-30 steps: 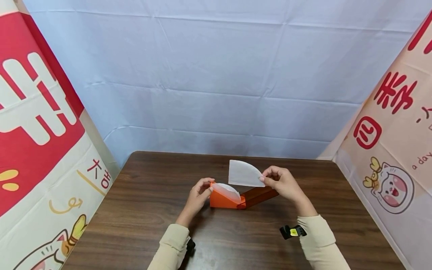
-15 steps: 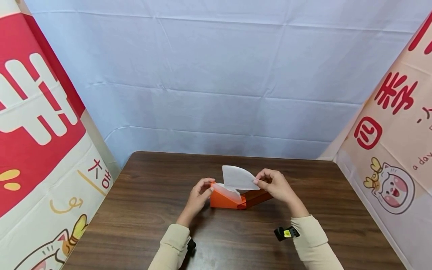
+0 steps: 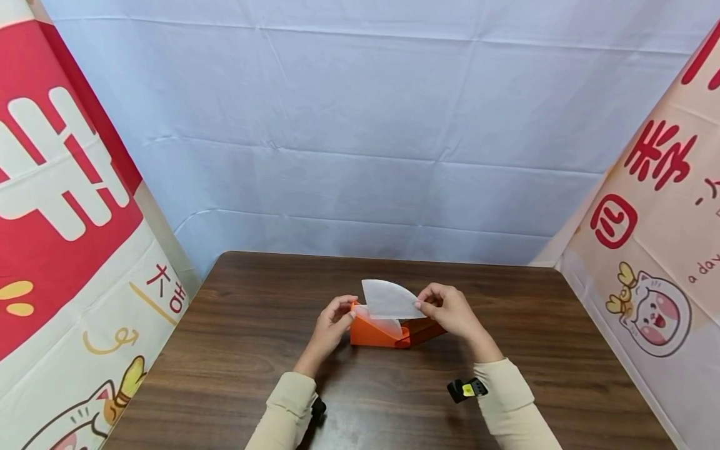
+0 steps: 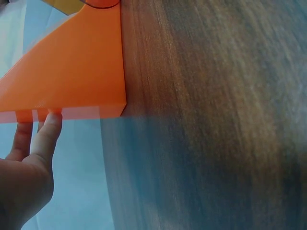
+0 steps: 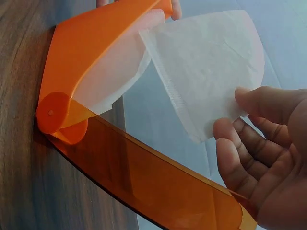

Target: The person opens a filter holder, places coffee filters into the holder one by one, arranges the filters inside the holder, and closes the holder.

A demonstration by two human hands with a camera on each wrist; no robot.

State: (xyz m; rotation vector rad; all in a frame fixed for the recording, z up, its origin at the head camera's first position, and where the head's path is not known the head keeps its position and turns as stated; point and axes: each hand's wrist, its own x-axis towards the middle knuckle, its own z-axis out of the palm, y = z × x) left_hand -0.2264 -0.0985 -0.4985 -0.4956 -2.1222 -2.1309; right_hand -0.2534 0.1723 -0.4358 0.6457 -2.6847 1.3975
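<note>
An orange coffee filter holder (image 3: 371, 333) stands on the wooden table with its see-through amber lid (image 5: 144, 165) swung open to the right. White paper filters (image 5: 117, 72) are stacked inside it. My left hand (image 3: 330, 329) grips the holder's tall left end; in the left wrist view, fingertips (image 4: 53, 119) press on that end wall. One loose coffee filter (image 3: 390, 300), fan-shaped with a crimped seam, is pinched at its right corner between thumb and fingers of my right hand (image 3: 450, 310). That filter hangs just above the holder and overlaps the stack in the head view.
The brown wooden table (image 3: 253, 375) stretches out around the holder. A pale cloth backdrop (image 3: 360, 156) hangs behind it, with printed banners (image 3: 635, 250) at both sides. A black wrist camera (image 3: 468, 390) sits below my right forearm.
My right hand has moved left and slightly down, bringing the loose coffee filter from behind the lid to over the holder. The left hand and the holder have stayed in place.
</note>
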